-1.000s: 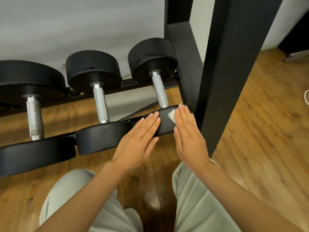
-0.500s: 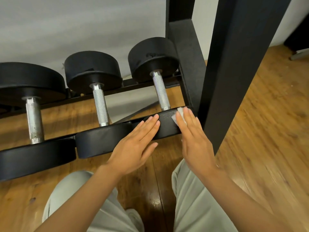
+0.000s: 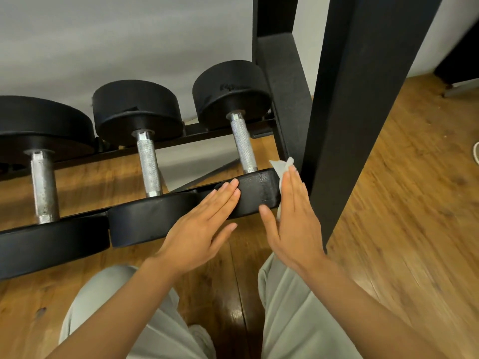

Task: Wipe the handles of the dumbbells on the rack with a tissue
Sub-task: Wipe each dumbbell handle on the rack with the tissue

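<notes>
Three black dumbbells sit side by side on a low black rack [image 3: 228, 132], their handles running away from the person toward a grey wall [image 3: 116, 40]. The right dumbbell [image 3: 255, 189] is the smallest, with a clean knurled silver handle [image 3: 243, 145]; the middle dumbbell [image 3: 145, 224] has a similar handle [image 3: 149, 167], and the left dumbbell [image 3: 49, 244] is the largest, its handle [image 3: 42, 186] spotted and dull. The left hand [image 3: 202, 229] lies flat on the near end of the right dumbbell, fingers straight and close together, their tips on the black weight and the thumb spread out below its edge. The right hand [image 3: 293, 218] is held upright at that weight's right side, fingers straight and together, thumb apart, pressing a white tissue [image 3: 281, 167] against the side of the weight. The tissue pokes out crumpled above the fingertips, just right of where the handle meets the weight, and a strip shows below the palm. A thick black post [image 3: 363, 99] of the rack stands just right of that hand. Below are the person's knees in pale grey trousers [image 3: 293, 314] above a glossy wooden floor [image 3: 404, 229].
</notes>
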A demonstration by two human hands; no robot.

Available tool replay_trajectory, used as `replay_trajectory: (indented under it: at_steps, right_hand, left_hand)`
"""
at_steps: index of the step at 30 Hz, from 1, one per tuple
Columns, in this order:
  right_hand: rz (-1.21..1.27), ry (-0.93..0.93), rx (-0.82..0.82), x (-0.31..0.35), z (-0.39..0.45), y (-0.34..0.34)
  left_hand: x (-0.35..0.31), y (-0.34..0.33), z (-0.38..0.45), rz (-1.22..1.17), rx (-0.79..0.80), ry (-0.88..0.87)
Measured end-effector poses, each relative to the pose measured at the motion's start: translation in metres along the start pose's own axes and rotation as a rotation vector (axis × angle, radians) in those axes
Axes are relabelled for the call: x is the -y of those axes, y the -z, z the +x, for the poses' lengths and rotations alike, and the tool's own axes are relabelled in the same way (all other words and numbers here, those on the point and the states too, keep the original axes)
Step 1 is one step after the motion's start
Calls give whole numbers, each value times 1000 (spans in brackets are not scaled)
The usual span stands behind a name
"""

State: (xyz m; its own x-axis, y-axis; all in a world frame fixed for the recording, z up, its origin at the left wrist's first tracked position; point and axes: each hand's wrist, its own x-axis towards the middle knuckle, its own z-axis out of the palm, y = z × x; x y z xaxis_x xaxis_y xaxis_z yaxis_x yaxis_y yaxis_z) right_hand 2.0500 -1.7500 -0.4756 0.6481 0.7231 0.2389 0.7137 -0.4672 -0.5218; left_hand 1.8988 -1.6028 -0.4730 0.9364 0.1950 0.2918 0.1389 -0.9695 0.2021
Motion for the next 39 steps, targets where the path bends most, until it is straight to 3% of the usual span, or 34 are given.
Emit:
replay_trajectory:
  at_steps: [3, 9, 12, 14, 19, 23, 28, 30, 35, 39]
  right_hand:
    - [82, -49, 25, 4, 21, 5]
    - [89, 166, -38, -14, -28, 7]
    - [202, 160, -120, -16, -10, 7]
    - [267, 151, -73, -9, -3, 1]
    - [97, 209, -113, -1, -2, -14]
    - [-69, 250, -107, 21, 23, -8]
    - [-374, 606, 138, 31, 13, -8]
    - [-384, 701, 165, 23, 12, -2]
    - [-119, 595, 81, 8, 31, 11]
    - [-427, 568, 57, 13, 24, 1]
  left_hand:
    - [-1, 0, 1, -17, -4, 2]
    - [-2, -2, 0, -16, -19, 4]
    - [-3, -2, 1, -27, -29, 7]
    - [-4, -2, 0, -33, -32, 13]
    - [-2, 0, 0, 6, -4, 7]
    - [1, 8, -7, 194, 12, 64]
    - [18, 21, -30, 415, -27, 125]
    - [22, 21, -33, 477, -39, 119]
    - [27, 11, -32, 559, -163, 175]
    - [25, 7, -32, 568, -219, 198]
